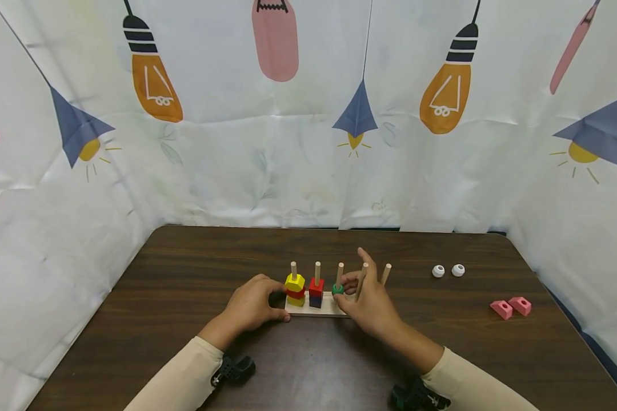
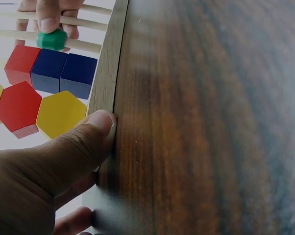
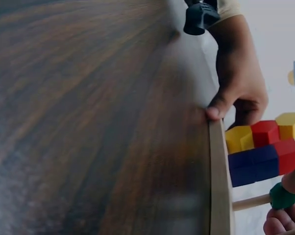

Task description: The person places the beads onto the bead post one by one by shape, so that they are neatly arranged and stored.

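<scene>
A pale wooden peg board [image 1: 326, 311] lies on the table with several upright pegs. My left hand [image 1: 253, 302] grips its left end, thumb [image 2: 101, 125] against the front edge. Next to it, yellow and red hexagonal blocks [image 1: 295, 284] are stacked on the first peg. On the second, a red cube [image 3: 286, 155] sits above two dark blue cubes [image 2: 49, 71]. My right hand [image 1: 371, 307] pinches a green bead [image 3: 283, 197] between thumb and fingers. The bead is threaded partway down the third peg [image 1: 340, 273]. Two pegs further right are bare.
Two white beads [image 1: 438, 271] stand on the brown table [image 1: 185, 274] at the back right. Nearer the right edge lie two pink slanted blocks [image 1: 501, 309] with holes. A white printed cloth [image 1: 308, 182] hangs behind the table.
</scene>
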`<state>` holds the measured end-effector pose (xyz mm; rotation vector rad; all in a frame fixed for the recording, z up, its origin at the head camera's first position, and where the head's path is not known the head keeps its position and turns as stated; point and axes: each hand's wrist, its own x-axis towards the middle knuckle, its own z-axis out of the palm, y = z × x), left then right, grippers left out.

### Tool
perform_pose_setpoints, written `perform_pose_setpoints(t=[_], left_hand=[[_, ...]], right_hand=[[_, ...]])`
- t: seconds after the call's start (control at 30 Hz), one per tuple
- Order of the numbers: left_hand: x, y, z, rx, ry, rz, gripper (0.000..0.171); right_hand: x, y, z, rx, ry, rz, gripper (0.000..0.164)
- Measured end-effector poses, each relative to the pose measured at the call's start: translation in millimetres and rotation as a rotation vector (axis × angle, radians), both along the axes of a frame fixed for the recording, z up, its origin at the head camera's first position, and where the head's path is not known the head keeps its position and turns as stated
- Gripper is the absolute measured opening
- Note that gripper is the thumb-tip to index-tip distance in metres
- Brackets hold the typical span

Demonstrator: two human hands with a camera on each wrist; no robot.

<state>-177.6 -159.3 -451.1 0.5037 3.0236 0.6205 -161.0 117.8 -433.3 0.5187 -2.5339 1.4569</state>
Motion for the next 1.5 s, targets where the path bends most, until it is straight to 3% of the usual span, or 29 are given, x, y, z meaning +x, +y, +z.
perform_pose_setpoints(t=[0.27,0.57,1.2,1.37,1.5], left_hand=[[-0.3,0,-1.1,0.000,0.000,-0.006,0.052],[0.3,-1,0.4,0.005,-0.004,-0.003,0.053],[0.0,0,0.9,-0.002,-0.007,-0.001,0.053],[0.2,0,1.3,-0.001,-0.006,-0.008,0.052],[-0.1,-1,0.9,-0.001,-0.008,-0.007,0.052]], right_hand=[[-2.5,1,-15.1,0.004,0.025,0.018,0.105],[-3.7,2,-23.2,0.034,-0.013,0.035,0.100],[-1.8,7,-23.8,0.052,-0.035,0.057,0.098],[4.8,15,-19.4,0.100,-0.043,0.094,0.098],[11.6,25,-14.6,0.203,-0.024,0.142,0.093]])
